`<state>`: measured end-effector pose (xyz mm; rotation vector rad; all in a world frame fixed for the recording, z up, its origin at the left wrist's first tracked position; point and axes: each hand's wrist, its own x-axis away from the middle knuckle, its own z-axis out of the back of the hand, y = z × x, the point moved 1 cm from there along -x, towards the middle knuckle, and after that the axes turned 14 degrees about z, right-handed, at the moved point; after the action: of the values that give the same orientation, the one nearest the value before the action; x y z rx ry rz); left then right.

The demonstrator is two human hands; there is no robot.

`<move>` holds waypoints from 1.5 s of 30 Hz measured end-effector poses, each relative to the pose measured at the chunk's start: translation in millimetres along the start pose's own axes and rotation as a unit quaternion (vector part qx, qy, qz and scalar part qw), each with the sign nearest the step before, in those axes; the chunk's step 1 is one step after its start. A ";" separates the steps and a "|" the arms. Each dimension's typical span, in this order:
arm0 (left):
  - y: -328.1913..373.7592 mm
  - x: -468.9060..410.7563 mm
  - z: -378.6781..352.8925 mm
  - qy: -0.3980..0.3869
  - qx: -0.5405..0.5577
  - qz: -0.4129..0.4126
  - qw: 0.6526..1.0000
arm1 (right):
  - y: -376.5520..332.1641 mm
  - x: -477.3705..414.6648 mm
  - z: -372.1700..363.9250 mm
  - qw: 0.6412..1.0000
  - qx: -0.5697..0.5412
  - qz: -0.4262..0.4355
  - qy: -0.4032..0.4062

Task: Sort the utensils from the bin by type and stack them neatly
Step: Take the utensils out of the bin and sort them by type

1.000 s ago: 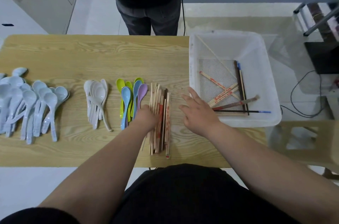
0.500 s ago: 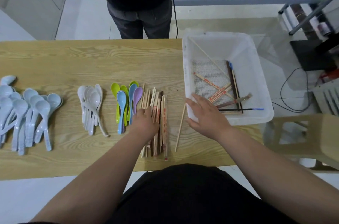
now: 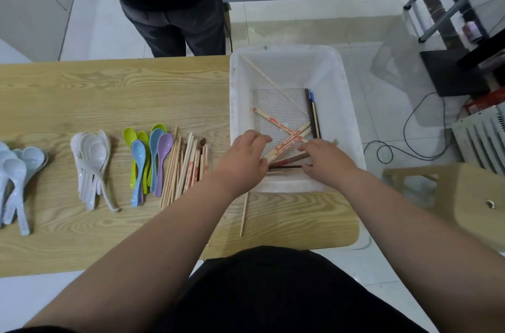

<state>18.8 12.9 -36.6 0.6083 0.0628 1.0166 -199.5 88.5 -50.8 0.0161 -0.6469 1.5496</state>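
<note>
Both hands are in the white bin at the table's right end. Left hand has its fingers curled down onto the near ends of the red-printed bamboo chopsticks; whether the pinch is closed on them, I can't tell. Right hand lies flat over the dark chopsticks at the bin's 6 o'clock edge, fingers low; grip is hidden too.

Risks:
- The remaining sticks cross each other. Lifting the red-printed ones likely drags the dark ones or flicks one out.
- A thin plain stick leans from the bin's 11 o'clock corner towards the centre; a hand sweeping past could tip it over the wall.
- Mixed types in one grab means re-sorting later.
- A loose chopstick lies alone on the table under the left forearm, at 6 o'clock from the bin. The arm pulling back could roll it off the near edge.

Around: chopstick pile sits just left of the left hand, touching the coloured spoons. White spoons and pale blue spoons lie further towards 9 o'clock. Another person stands at 12 o'clock, clear of the work. The bin's near wall is the only real obstacle.
</note>
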 end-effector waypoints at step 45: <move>35.9 -52.8 -55.7 -0.388 -0.080 0.151 0.906 | 23.7 -27.1 9.8 0.956 0.093 0.106 -0.257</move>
<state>-55.6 8.4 -77.0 0.8506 -0.8330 0.9973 -222.0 61.1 -62.4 0.5221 -0.9305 1.8263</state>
